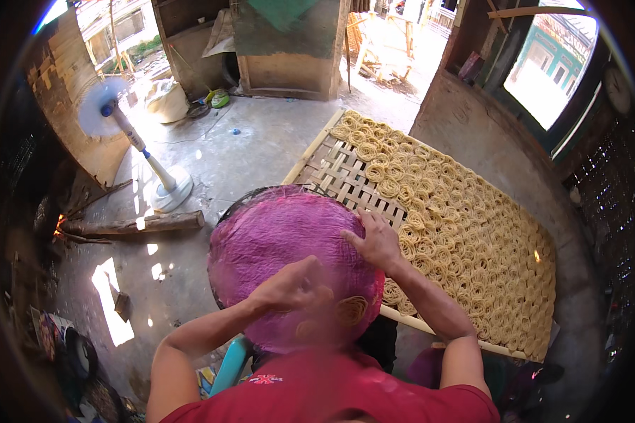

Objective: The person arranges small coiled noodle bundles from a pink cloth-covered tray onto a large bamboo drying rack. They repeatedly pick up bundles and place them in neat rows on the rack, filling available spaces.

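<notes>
A round tray lies in front of me, covered with a pink-purple mesh cloth. Coils of pale yellow noodle-like strands sit at its near right part; a blurred smear in the view hides some detail there. My left hand is over the middle of the cloth with its fingers curled, close to a coil; whether it holds anything is unclear. Against the tray's right edge rests my right hand, thumb apart from the fingers, with no coil visible in it.
To the right, a woven bamboo rack bears many rows of yellow coils. A running pedestal fan stands at left, near a log burning at one end. A turquoise plastic piece is beside me.
</notes>
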The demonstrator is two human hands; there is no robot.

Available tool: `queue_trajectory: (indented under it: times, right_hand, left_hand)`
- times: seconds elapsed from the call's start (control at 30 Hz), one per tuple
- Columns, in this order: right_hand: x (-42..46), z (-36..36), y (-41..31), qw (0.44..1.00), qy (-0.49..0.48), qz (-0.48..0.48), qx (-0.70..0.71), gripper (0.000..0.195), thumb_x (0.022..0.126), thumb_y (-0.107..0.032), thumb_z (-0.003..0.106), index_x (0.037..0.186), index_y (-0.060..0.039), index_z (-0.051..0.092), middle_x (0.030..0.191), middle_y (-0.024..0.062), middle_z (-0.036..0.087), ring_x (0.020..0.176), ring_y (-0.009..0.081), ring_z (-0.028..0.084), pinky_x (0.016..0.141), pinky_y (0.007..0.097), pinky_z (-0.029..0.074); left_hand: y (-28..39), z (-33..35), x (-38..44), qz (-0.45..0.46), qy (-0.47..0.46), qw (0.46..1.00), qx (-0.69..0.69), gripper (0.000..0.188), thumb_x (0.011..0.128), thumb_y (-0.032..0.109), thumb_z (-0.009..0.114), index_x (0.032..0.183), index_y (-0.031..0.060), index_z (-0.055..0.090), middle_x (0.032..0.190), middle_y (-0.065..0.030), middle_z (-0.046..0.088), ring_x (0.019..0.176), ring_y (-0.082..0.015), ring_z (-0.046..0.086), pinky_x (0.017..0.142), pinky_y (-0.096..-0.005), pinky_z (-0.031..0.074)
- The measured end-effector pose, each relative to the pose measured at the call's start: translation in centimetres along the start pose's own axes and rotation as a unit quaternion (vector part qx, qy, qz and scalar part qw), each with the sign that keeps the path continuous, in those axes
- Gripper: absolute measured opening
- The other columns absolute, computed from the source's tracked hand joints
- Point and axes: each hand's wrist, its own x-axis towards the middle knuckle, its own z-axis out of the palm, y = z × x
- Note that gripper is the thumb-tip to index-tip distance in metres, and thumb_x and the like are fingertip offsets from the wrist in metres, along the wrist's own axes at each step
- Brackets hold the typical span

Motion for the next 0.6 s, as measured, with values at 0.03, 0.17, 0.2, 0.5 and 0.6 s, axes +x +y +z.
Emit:
queue_trajectory:
  times: [0.03, 0.17, 0.2, 0.5, 0.6]
  right_hand:
    - [0.9, 0.2, 0.1, 0.999, -0.017, 0.033, 0.015, 0.067, 0.092, -0.05, 0.076, 0.14, -0.0043, 0.063, 0.119, 0.019, 0.07, 0.11, 0.0345, 0.068, 0.098, 0.046, 0.054]
    - [2.7, 0.0, -0.2, 0.995, -0.015, 0.041, 0.087, 0.038, 0.096, -0.034, 0.078, 0.124, -0.0089, 0.074, 0.106, 0.0109, 0.075, 0.097, 0.0283, 0.073, 0.087, 0.0391, 0.059]
    - [2.7, 0.1, -0.6, 0.997, 0.031, 0.001, 0.066, 0.022, 0.096, -0.023, 0.077, 0.115, -0.0123, 0.078, 0.105, 0.0073, 0.075, 0.094, 0.0229, 0.073, 0.08, 0.0373, 0.059]
    - [10.0, 0.3, -3.7, 0.975, 0.143, -0.167, -0.022, 0.016, 0.094, -0.024, 0.077, 0.105, -0.0131, 0.082, 0.087, 0.0057, 0.066, 0.083, 0.0233, 0.067, 0.074, 0.0383, 0.056]
    - [16.0, 1.1, -5.4, 0.946, 0.21, -0.246, 0.032, 0.018, 0.097, -0.026, 0.076, 0.107, -0.0128, 0.082, 0.092, 0.0048, 0.069, 0.086, 0.024, 0.068, 0.076, 0.0395, 0.055]
  left_hand:
    - [0.1, -0.1, -0.2, -0.001, 0.005, 1.0, -0.009, 0.029, 0.083, 0.0, 0.068, 0.11, 0.0036, 0.056, 0.094, -0.0028, 0.063, 0.088, -0.0115, 0.062, 0.08, -0.0299, 0.053]
    - [0.0, -0.4, -0.6, 0.005, 0.024, 0.999, -0.035, 0.028, 0.084, -0.001, 0.067, 0.109, 0.0042, 0.056, 0.094, -0.0012, 0.061, 0.089, -0.0093, 0.06, 0.081, -0.0274, 0.052]
    - [-0.1, -0.5, -0.6, -0.005, 0.025, 0.999, -0.039, 0.028, 0.084, -0.001, 0.067, 0.109, 0.0043, 0.056, 0.094, -0.0008, 0.061, 0.09, -0.0088, 0.06, 0.082, -0.0268, 0.051]
    - [-1.0, -2.1, 0.0, 0.027, 0.143, 0.98, -0.135, 0.03, 0.083, -0.007, 0.067, 0.107, 0.0066, 0.055, 0.097, 0.0026, 0.057, 0.09, -0.0064, 0.059, 0.082, -0.0251, 0.051]
    - [-1.2, -3.0, 1.0, 0.052, 0.198, 0.964, -0.17, 0.027, 0.084, -0.008, 0.068, 0.103, 0.0073, 0.055, 0.096, 0.0023, 0.058, 0.087, -0.0051, 0.059, 0.078, -0.023, 0.05]
